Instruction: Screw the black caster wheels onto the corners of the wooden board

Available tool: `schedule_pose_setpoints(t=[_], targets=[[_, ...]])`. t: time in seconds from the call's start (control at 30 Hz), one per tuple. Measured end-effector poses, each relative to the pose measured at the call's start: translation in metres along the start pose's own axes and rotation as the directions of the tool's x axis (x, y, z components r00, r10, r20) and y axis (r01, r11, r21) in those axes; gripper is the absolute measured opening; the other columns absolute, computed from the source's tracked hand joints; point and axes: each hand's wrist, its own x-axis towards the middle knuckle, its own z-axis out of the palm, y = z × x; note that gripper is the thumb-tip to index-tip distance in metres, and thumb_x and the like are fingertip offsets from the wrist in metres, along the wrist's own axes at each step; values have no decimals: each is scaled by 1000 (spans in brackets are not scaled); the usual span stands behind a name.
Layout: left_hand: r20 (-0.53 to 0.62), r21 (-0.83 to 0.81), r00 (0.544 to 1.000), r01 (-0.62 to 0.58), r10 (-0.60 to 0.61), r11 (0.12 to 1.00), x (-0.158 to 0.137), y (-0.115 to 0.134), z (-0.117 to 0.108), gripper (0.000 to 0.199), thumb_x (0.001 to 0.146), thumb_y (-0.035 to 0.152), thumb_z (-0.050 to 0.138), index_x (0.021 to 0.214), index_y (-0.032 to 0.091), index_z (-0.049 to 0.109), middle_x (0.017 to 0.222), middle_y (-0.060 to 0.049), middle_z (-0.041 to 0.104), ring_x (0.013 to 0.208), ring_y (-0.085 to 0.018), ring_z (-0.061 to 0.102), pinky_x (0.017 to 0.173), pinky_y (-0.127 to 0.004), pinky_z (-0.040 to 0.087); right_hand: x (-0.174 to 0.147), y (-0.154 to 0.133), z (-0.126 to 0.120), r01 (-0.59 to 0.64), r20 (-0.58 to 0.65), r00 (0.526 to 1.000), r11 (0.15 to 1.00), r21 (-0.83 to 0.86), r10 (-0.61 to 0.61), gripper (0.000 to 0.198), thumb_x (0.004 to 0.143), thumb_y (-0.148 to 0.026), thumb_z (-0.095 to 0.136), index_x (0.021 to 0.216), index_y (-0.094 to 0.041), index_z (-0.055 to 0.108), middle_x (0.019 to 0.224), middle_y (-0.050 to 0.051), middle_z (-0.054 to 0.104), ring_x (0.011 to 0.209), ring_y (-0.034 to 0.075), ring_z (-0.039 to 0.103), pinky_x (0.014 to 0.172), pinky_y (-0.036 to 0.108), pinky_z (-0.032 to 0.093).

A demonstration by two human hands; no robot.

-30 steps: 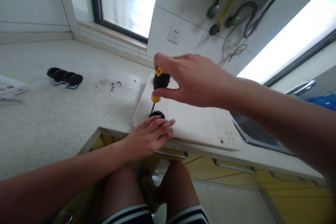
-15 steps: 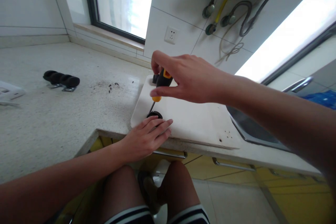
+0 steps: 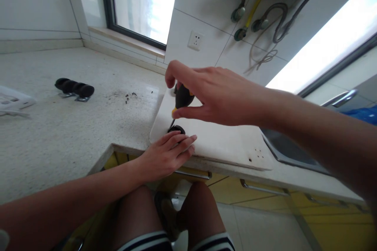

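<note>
My right hand (image 3: 210, 92) is closed around the black and yellow handle of a screwdriver (image 3: 184, 97). The shaft slants down to the edge of a black caster (image 3: 177, 129) on a white board (image 3: 226, 137). My left hand (image 3: 169, 151) lies over the board's near edge with its fingers stretched out, their tips against the near side of that caster and partly covering it. Behind the screwdriver, another dark piece on the board's far side is mostly hidden by my right hand.
Several black casters with metal plates (image 3: 75, 88) sit on the speckled counter (image 3: 64, 129) at left, near dark crumbs (image 3: 127, 97). A white object (image 3: 14, 100) lies at the far left. A sink (image 3: 282, 147) borders the board on the right; drawer handles (image 3: 263, 188) project below.
The view has shifted slightly, so the scene sits a little further right. My right hand has turned the screwdriver handle slightly and sits a bit lower; my left hand stays by the caster.
</note>
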Motion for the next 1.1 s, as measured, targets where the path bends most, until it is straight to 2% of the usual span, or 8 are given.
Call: schedule_pose_setpoints(t=[0.2,0.33,0.47,0.6,0.73,0.87,1.0,1.1], targets=[[-13,0,1000,1,-1,1000,1,1,0,24,109,21,67,128,19,81,155,-6,74,133,-26,62,123,-42,50,7,-6,-2,-121,-67,991,986,-114,114,40,108,-58,69,124,-22,68,97,7,77,87,24,68,77,33,38],[-25,2,1000,-4,4,1000,1,0,-1,23,110,21,66,127,20,82,154,-6,75,132,-26,63,123,-41,50,9,-7,-5,31,47,998,998,-46,-28,29,106,-45,73,126,-23,70,109,6,79,89,21,68,78,32,39],[-25,8,1000,-9,9,1000,1,0,-1,21,109,22,69,126,19,82,154,-7,75,131,-26,63,122,-42,51,7,-5,-7,-100,-44,994,992,-82,96,37,110,-54,66,126,-21,70,98,6,78,88,23,68,79,33,40],[-19,9,1000,-10,11,1000,1,0,0,22,109,20,68,127,19,82,155,-7,74,132,-25,62,124,-42,50,6,-4,-9,25,82,996,1000,-13,-24,32,106,-46,73,129,-25,69,105,4,79,87,20,67,78,32,39],[-26,7,1000,-16,16,1000,1,0,0,23,111,20,64,126,18,82,154,-7,75,132,-26,63,123,-42,50,7,-3,-8,-151,-62,988,979,-137,143,42,108,-62,67,120,-21,71,92,5,75,82,22,65,76,34,38],[-25,13,999,-20,21,1000,0,0,2,24,110,19,66,128,18,81,155,-8,74,133,-26,63,125,-42,50,8,-3,-10,13,94,996,998,-69,-7,40,105,-57,75,126,-24,70,99,4,77,81,20,64,75,33,38],[-28,18,999,-27,27,999,-1,0,3,22,110,20,67,126,18,81,156,-9,72,134,-26,62,126,-43,49,10,-9,-10,-163,-41,987,971,-175,158,52,109,-68,63,128,-20,70,90,7,74,80,24,66,74,34,36],[-28,17,999,-21,22,1000,-1,0,3,22,110,19,66,127,18,80,157,-8,72,136,-26,62,127,-42,48,13,-14,-14,-131,40,989,974,-184,141,49,105,-68,70,123,-22,73,95,8,76,85,25,68,76,34,38]])
